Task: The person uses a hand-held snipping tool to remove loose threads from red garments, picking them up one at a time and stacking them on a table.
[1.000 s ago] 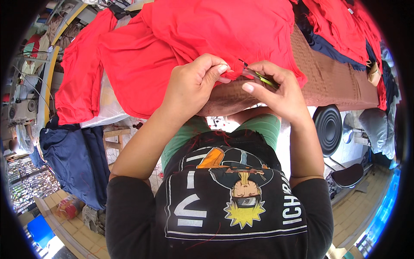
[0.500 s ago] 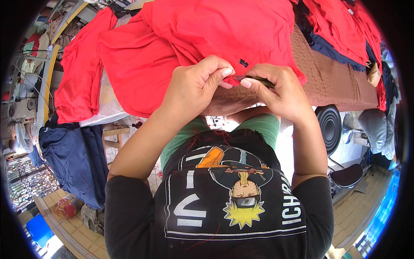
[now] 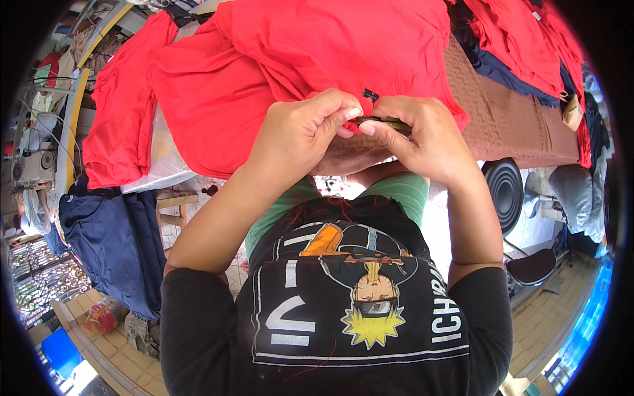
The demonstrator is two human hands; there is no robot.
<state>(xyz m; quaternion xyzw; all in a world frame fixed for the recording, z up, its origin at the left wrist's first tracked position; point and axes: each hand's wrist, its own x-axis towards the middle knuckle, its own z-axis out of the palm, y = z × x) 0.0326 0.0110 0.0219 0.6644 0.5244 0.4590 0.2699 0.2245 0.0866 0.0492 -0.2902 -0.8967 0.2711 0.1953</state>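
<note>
Cluttered workroom, brown-covered table [image 3: 512, 129] across the top of my feed, a heap of red and navy clothes [image 3: 522, 49] at its far right corner and a round black seat [image 3: 503, 198] below its near right edge. The red garment [image 3: 337, 49] I'm tracking is spread along the table's near edge, draping over it toward the left, with a small black tag [image 3: 370, 96] just beyond the hands. I have the left hand [image 3: 300, 132] pinching a bit of it thumb to finger, the right hand [image 3: 429, 138] gripping slim snips [image 3: 396, 123] pointed at that pinch; blades open or closed, can't tell.
</note>
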